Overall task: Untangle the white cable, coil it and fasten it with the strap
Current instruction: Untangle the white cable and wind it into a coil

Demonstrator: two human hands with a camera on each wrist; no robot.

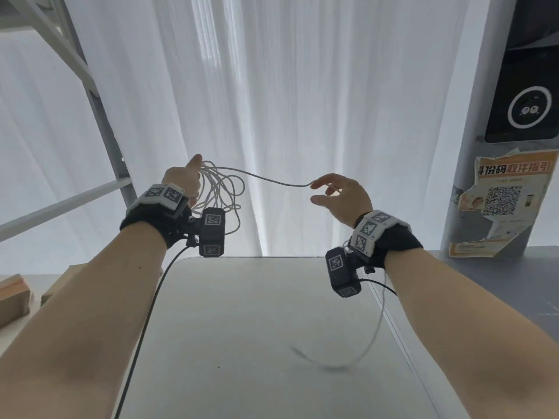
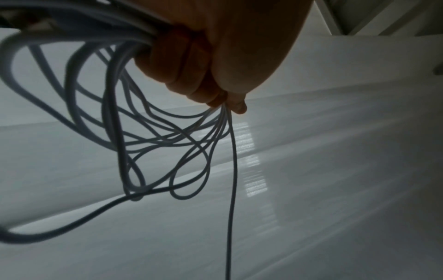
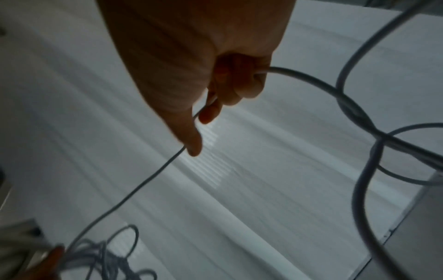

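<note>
My left hand (image 1: 181, 179) is raised above the table and grips a loose bundle of loops of the white cable (image 1: 273, 180). In the left wrist view the fingers (image 2: 191, 62) curl round the bunched loops (image 2: 120, 132). One strand runs from the bundle across to my right hand (image 1: 338, 195). There it passes between thumb and curled fingers (image 3: 230, 81), as the right wrist view shows. The cable's free tail (image 1: 332, 365) hangs below the right wrist and is blurred over the table. I cannot make out a strap in any view.
A pale grey table (image 1: 242, 328) lies below both arms. White curtains (image 1: 272, 86) hang behind it. A grey metal frame (image 1: 99, 116) stands at the left with cardboard boxes (image 1: 15, 294) below it. A pillar with a poster (image 1: 508, 207) and a black device (image 1: 529, 86) is at the right.
</note>
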